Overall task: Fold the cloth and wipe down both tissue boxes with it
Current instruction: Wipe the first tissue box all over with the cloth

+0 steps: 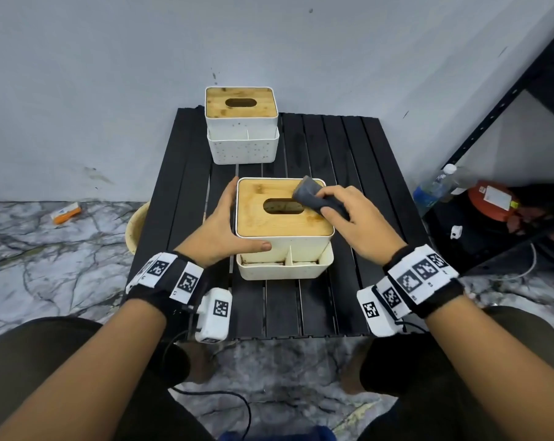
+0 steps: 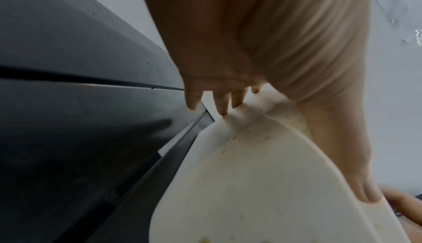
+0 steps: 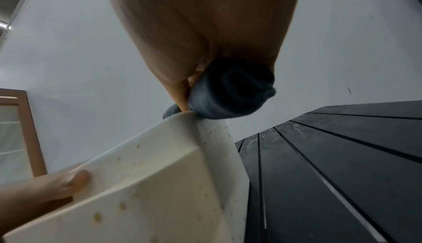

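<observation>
Near tissue box (image 1: 285,246) sits in the front-centre of the black slatted table (image 1: 320,307), white body, bamboo lid with an oval slot, and a divided tray on the side facing me.

My left hand (image 1: 224,224) braces it: fingers run fairly straight along the left wall, thumb lies across the front face near the top edge. Left wrist view confirms it, with fingertips (image 2: 222,106) against the white side down toward the table slats. Palm flat on the box, not curled round it.

My right hand (image 1: 358,218) is over the lid's right half, fingers and thumb curled round the cloth (image 1: 314,195). The cloth is dark grey and bunched into a roll, its free end resting on the lid's far right corner, just beside the slot. Right wrist view shows the roll (image 3: 230,95) touching the box's top edge.

Far tissue box (image 1: 242,128) stands at the back left edge of the table, against the wall, well apart from both hands. Same type, speckled tray facing me.
</observation>
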